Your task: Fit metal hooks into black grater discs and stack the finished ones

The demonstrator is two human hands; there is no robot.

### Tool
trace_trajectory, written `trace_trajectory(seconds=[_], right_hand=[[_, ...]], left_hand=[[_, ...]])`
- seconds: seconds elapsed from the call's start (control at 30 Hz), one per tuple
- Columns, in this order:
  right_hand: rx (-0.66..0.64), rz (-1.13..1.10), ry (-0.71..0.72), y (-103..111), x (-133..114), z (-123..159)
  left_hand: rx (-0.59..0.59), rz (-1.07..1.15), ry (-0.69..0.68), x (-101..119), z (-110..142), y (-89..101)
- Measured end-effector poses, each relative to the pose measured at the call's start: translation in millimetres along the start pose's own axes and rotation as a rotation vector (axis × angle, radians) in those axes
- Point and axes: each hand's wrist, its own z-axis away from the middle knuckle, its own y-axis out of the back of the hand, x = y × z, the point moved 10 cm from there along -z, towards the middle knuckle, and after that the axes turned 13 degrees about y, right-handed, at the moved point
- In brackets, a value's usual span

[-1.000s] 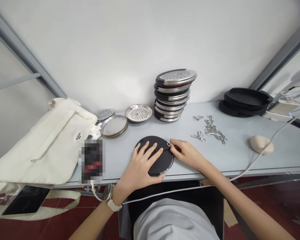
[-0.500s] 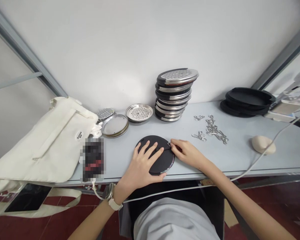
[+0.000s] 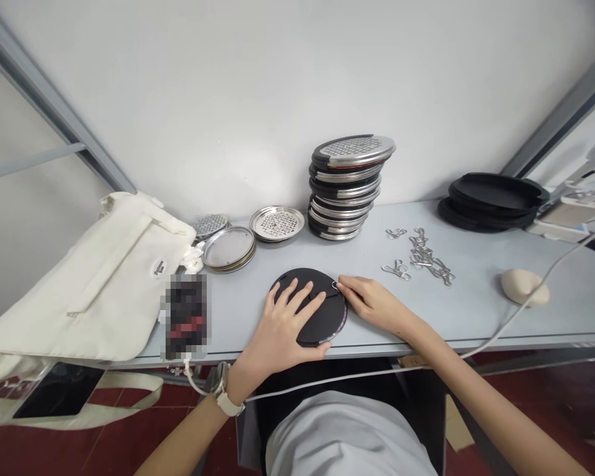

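A round black disc [image 3: 333, 318] lies on the desk in front of me, with a thin seam and a shiny rim at its lower right edge. My left hand [image 3: 283, 324] rests flat on it, fingers spread. At the disc's right edge, the thumb and fingers of my right hand [image 3: 369, 301] pinch a small bent metal wire hook [image 3: 334, 285]. Only the hook's loop shows; the fingertips hide the rest. Several loose wire hooks [image 3: 429, 259] lie on the desk to the right, beyond my right hand.
At the wall stands a tall stack of perforated metal discs with black rims [image 3: 347, 192]. Left of it are a perforated metal plate [image 3: 277, 223] and stacked round lids [image 3: 229, 246]. Black trays [image 3: 496, 198], a beige mouse [image 3: 524, 287], a white cable and a cream bag [image 3: 94, 284] are around.
My right hand has shifted very slightly at the disc's edge, and the hook's loop sits at a slightly different angle. My left hand stays flat on the disc.
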Motion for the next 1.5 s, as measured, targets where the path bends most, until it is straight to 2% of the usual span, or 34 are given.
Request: trace_trajectory(seconds=[0.57,1.03,1.5], right_hand=[[-0.021,-0.019,-0.06,-1.4,4.7,1.7],[0.034,-0.026,-0.067,0.5,4.7,3.7],[-0.001,0.02,-0.066,-2.6,6.9,0.8]], left_hand=[[0.009,-0.001,0.009,0.2,-0.1,1.3],[0.015,-0.002,0.033,-0.9,-2.7,1.1],[0.008,0.007,0.041,-1.4,-2.6,-0.2]])
